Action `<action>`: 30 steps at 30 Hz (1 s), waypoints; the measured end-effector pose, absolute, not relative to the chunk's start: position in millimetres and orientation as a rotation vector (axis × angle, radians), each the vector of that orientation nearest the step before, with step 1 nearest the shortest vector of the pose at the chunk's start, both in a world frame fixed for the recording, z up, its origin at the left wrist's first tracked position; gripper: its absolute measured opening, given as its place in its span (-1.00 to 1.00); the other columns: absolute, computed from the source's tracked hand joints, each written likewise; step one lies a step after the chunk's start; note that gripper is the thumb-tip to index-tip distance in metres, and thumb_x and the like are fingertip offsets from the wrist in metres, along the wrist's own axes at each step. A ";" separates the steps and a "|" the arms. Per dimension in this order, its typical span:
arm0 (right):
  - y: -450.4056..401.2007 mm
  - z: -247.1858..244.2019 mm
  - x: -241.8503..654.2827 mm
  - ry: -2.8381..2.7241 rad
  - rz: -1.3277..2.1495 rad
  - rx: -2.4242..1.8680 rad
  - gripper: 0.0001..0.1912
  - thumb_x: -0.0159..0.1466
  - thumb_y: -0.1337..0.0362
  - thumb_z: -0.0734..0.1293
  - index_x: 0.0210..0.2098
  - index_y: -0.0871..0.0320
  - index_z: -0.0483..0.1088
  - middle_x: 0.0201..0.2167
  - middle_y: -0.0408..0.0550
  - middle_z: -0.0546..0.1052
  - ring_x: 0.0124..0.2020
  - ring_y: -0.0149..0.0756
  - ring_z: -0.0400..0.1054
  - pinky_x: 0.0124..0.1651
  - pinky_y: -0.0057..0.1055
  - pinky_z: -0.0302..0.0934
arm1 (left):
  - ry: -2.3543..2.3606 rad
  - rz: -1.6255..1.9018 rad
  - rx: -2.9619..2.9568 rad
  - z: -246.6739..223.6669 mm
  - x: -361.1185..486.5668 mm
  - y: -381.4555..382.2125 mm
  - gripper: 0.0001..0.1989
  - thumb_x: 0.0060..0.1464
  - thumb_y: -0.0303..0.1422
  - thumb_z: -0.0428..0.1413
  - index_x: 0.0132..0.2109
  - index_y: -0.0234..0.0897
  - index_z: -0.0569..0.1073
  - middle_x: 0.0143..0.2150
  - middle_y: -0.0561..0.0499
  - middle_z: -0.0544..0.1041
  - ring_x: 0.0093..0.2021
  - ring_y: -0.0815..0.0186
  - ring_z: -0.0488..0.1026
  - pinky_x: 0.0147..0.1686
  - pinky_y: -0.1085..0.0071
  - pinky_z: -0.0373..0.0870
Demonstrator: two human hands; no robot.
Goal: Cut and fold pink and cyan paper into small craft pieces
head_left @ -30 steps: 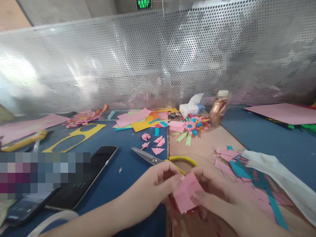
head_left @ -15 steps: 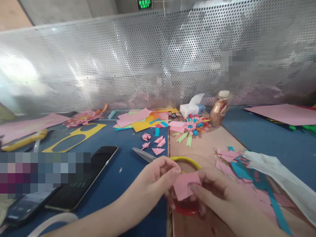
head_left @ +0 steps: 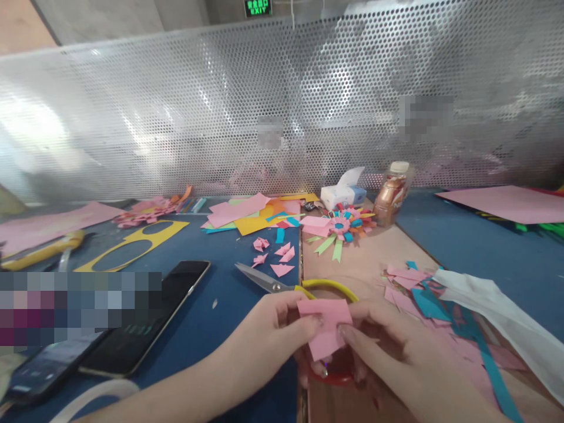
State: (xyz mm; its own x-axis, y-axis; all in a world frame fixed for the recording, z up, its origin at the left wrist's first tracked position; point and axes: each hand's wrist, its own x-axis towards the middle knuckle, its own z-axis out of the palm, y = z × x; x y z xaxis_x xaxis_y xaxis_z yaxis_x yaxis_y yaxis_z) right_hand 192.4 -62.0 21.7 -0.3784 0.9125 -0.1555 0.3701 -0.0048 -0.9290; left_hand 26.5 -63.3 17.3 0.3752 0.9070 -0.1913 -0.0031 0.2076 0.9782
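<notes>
A small pink square of paper [head_left: 328,332] is pinched between both hands near the bottom middle of the head view. My left hand [head_left: 282,329] grips its left side, thumb on the front face. On the right side, my right hand [head_left: 383,341] presses its thumb against the paper, fingers behind. Scissors [head_left: 264,281] with yellow handles lie open just beyond the hands, partly hidden by them. Several small folded pink paper pieces [head_left: 282,269] rest past the blades. Something round with a red rim [head_left: 337,379] shows partly beneath the hands.
Two phones [head_left: 145,323] lie at left, near a yellow sheet with cut-out holes [head_left: 132,247]. Coloured paper [head_left: 247,211], a paper flower rosette [head_left: 341,226], a tissue pack [head_left: 343,195] and a bottle [head_left: 391,194] stand farther back. Pink and teal scraps [head_left: 432,305] lie at right.
The pink paper has turned and shifted slightly left. My left thumb has come down onto its front, and more of the scissors' yellow handle shows.
</notes>
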 end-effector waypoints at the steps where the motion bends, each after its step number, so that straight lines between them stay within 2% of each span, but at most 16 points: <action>1: -61.9 21.3 191.8 -1.784 1.376 -1.312 -0.85 0.16 0.19 0.17 -0.38 0.12 0.30 -0.60 -0.21 0.41 -0.63 -0.50 0.27 -0.61 -0.62 0.16 | 0.967 0.799 1.184 16.6 26.6 -62.9 -0.79 0.03 -0.35 -0.02 -0.29 -0.41 0.42 -0.56 0.02 0.40 -0.60 0.44 0.34 -0.63 0.56 0.30; 3: -62.0 20.3 191.0 -1.854 1.277 -1.298 -0.84 0.18 0.20 0.15 -0.40 0.11 0.31 -0.59 -0.21 0.42 -0.60 -0.49 0.29 -0.58 -0.62 0.19 | 0.932 0.792 1.183 15.0 26.3 -62.1 -0.76 0.05 -0.34 -0.04 -0.25 -0.40 0.44 -0.53 -0.02 0.42 -0.57 0.42 0.37 -0.65 0.56 0.31; 8: -63.9 19.8 192.5 -2.029 0.679 -1.341 -0.89 0.10 0.26 0.25 -0.52 0.06 0.37 -0.58 -0.22 0.45 -0.54 -0.44 0.33 -0.48 -0.57 0.21 | 0.881 0.783 1.163 13.1 24.5 -62.9 -0.73 0.07 -0.34 -0.08 -0.24 -0.38 0.47 -0.42 -0.09 0.47 -0.57 0.43 0.39 -0.65 0.57 0.33; 14: -61.8 17.7 193.5 -2.164 0.633 -1.167 -0.85 0.18 0.29 0.18 -0.46 0.05 0.36 -0.57 -0.21 0.46 -0.54 -0.43 0.34 -0.46 -0.53 0.23 | 0.825 0.792 1.087 12.4 24.9 -64.2 -0.78 0.04 -0.45 -0.07 -0.33 -0.41 0.47 -0.43 -0.11 0.49 -0.53 0.39 0.43 -0.58 0.53 0.38; 20: -58.9 17.5 199.4 -2.265 0.466 -1.061 -0.76 0.18 0.34 0.13 -0.29 0.00 0.39 -0.39 -0.14 0.48 -0.37 -0.35 0.35 -0.26 -0.41 0.25 | 0.785 0.831 0.977 12.9 23.6 -63.1 -0.73 0.00 -0.51 -0.14 -0.40 -0.48 0.45 -0.48 -0.16 0.50 -0.51 0.33 0.45 -0.55 0.48 0.38; 25: -56.4 17.8 206.0 -2.474 0.253 -0.889 -0.67 0.12 0.37 0.12 -0.20 -0.02 0.38 -0.37 -0.10 0.49 -0.42 -0.33 0.35 -0.33 -0.41 0.26 | 0.681 0.842 0.953 11.4 22.1 -62.4 -0.61 0.07 -0.40 -0.22 -0.40 -0.51 0.46 -0.46 -0.21 0.48 -0.46 0.28 0.44 -0.55 0.45 0.36; 28: -56.2 17.5 207.3 -2.494 0.119 -0.874 -0.65 0.06 0.35 0.16 -0.18 -0.04 0.38 -0.27 -0.08 0.48 -0.27 -0.22 0.35 -0.22 -0.33 0.25 | 0.699 0.839 0.925 11.9 22.5 -62.0 -0.57 0.09 -0.29 -0.22 -0.40 -0.49 0.45 -0.48 -0.19 0.46 -0.47 0.28 0.42 -0.56 0.46 0.33; 30: -57.5 17.7 206.4 -2.484 -0.011 -0.874 -0.64 0.04 0.34 0.18 -0.18 -0.03 0.37 -0.23 -0.06 0.47 -0.19 -0.15 0.33 -0.16 -0.26 0.23 | 0.749 0.848 0.944 12.8 23.1 -62.3 -0.64 0.06 -0.26 -0.12 -0.42 -0.46 0.42 -0.50 -0.14 0.45 -0.50 0.33 0.40 -0.58 0.50 0.31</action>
State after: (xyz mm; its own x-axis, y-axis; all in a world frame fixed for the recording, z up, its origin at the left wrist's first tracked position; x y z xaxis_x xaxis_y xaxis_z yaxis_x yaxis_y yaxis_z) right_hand 206.4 -57.5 17.7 -0.6671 0.5845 0.4618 0.5886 0.7936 -0.1542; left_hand 23.1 -62.3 12.8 0.4677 0.8667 -0.1733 -0.2788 0.3307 0.9016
